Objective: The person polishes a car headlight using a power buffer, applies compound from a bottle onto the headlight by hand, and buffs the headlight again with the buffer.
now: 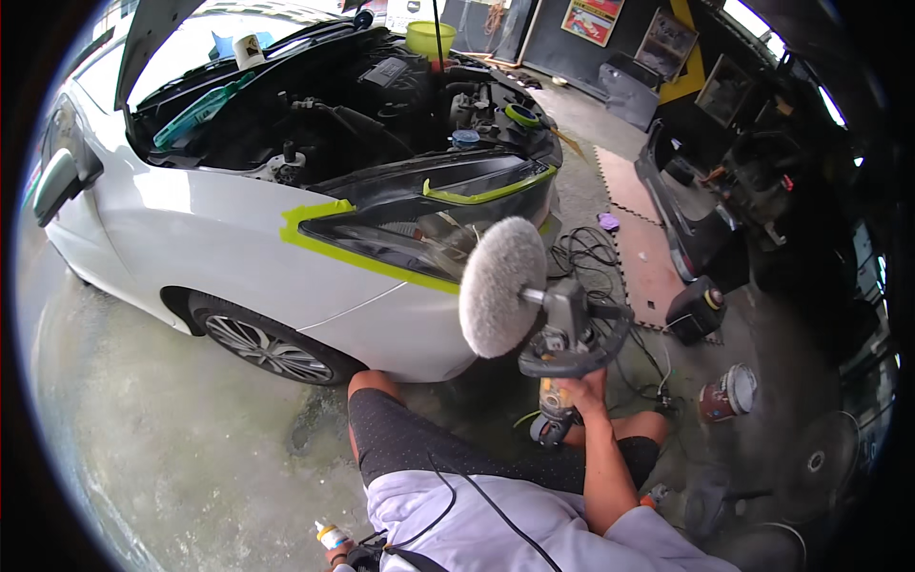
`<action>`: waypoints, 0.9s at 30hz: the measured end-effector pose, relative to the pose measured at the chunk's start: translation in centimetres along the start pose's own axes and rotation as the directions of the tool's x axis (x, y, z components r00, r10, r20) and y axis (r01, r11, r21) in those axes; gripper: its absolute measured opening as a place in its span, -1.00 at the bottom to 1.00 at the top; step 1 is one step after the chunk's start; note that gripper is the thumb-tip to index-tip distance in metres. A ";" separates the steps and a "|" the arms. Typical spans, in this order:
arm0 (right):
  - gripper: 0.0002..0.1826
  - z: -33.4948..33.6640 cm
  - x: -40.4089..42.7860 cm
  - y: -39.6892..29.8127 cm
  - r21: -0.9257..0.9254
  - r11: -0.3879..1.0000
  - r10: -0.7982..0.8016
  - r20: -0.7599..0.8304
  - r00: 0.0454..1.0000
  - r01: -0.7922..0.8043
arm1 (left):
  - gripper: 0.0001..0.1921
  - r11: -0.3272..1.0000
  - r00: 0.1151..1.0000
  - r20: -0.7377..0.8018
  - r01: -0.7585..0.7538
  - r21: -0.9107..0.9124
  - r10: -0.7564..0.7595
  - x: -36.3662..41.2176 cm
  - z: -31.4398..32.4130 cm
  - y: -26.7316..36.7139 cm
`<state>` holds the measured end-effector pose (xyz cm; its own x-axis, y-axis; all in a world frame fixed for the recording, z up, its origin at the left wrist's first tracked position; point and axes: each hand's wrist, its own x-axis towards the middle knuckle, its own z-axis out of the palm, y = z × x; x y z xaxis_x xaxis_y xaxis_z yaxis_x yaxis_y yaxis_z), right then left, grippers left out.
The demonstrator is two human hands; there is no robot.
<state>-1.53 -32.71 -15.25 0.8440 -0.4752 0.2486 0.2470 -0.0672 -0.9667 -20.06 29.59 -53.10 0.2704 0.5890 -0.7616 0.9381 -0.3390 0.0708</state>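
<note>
My right hand [585, 392] grips the body of a rotary polisher [565, 343] from below its loop handle. A grey-white wool polishing pad [502, 287] on the polisher stands up in front of the headlight [429, 236] of a white car; whether it touches the lens cannot be told. Yellow-green masking tape [364, 263] runs along the headlight's lower edge, with another tape strip [490, 194] across its upper part. At the bottom left, my left hand [339, 552] holds a small bottle with a yellow top [330, 535], low and away from the car.
The bonnet is up over the engine bay [343, 107]; a tape roll [522, 115] and a yellow-green bucket [430, 39] sit there. Coiled cables [586, 250] lie on the floor, near pink foam mats [643, 264], a black box [695, 311] and a paint-stained bucket [728, 393]. The front wheel [264, 347] is at left.
</note>
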 end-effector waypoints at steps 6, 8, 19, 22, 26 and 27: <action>-0.28 3.0 1.3 -1.1 -0.377 0.926 0.058 0.165 0.985 0.009 | -0.17 0.998 0.995 0.095 -0.029 -0.050 0.033 3.6 2.4 0.2; -0.31 2.5 0.8 1.2 -0.062 0.993 0.096 -0.038 0.995 -0.098 | -0.17 0.998 0.991 0.123 -0.046 -0.054 0.052 4.8 3.4 1.8; -0.26 4.2 2.7 -2.3 -0.271 0.962 -0.013 0.071 0.997 0.032 | -0.21 0.993 0.991 0.080 -0.106 -0.044 0.110 10.5 5.8 7.4; -0.18 4.5 2.6 -1.1 -0.284 0.959 0.031 0.050 0.998 -0.016 | -0.27 0.831 0.831 -0.289 -0.533 -0.162 0.476 10.1 3.1 13.0; -0.11 2.0 2.5 -1.1 -0.377 0.925 0.038 -0.045 0.998 -0.053 | -0.34 0.071 0.127 -0.254 -0.973 -0.220 0.959 -18.7 -11.4 31.7; -0.11 2.8 2.5 -1.6 -0.384 0.920 0.062 -0.046 0.997 -0.075 | -0.32 -0.132 -0.104 -0.197 -0.982 -0.132 0.975 -27.3 -14.6 33.7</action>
<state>1.50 -31.36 -12.92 0.8346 -0.5187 0.1853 -0.0185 -0.3627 -0.9317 7.37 12.78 -20.51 0.9289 -0.2475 0.2755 -0.3608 -0.4370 0.8240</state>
